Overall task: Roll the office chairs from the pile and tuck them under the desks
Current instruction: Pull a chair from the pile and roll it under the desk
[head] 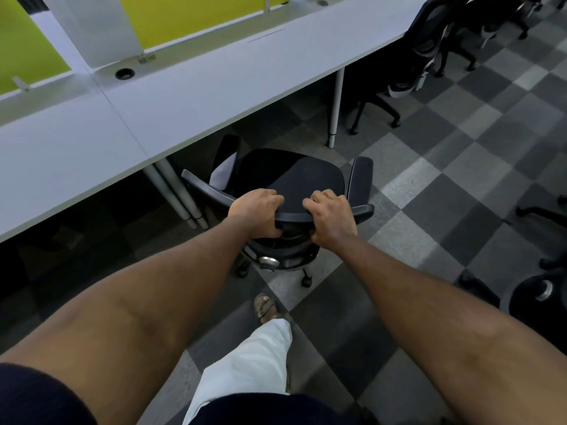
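Observation:
A black office chair (294,176) stands in front of me on the carpet, its seat facing the long white desk (190,96). The front of the seat sits just at the desk's edge, between two sets of desk legs. My left hand (257,210) grips the top of the backrest on its left part, fingers curled over the rim. My right hand (331,216) grips the same rim a little to the right. Both armrests stick out to the sides, and the castors show below the seat.
A white desk leg (336,108) stands right of the chair, a pair of angled legs (181,194) left of it. Another black chair (426,53) is tucked at the desk further right. More chair bases (540,289) lie at the right edge. My foot (265,308) is behind the chair.

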The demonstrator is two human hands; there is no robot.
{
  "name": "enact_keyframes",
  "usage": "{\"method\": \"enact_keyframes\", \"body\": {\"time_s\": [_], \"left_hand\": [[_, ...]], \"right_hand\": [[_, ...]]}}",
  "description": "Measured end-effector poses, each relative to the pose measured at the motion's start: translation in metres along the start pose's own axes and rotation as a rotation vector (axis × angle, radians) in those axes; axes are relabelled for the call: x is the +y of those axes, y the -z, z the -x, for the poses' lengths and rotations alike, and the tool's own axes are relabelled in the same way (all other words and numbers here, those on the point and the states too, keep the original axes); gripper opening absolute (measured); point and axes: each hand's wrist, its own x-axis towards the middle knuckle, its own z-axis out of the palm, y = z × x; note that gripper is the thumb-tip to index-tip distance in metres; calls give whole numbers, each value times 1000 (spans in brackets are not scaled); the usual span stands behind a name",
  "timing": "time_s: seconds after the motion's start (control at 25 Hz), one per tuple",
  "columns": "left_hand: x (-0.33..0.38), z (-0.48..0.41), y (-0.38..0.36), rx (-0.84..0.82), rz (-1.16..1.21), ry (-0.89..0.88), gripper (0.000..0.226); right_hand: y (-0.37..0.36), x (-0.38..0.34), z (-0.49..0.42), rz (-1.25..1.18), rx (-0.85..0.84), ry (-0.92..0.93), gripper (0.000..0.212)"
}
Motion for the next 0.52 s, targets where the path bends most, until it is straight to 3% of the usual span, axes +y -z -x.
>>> {"method": "enact_keyframes", "body": {"time_s": [0.52], "left_hand": [[-28, -178, 40, 72, 69, 132, 41]], "right_hand": [[-1, 121, -173, 40, -46, 49, 49]]}}
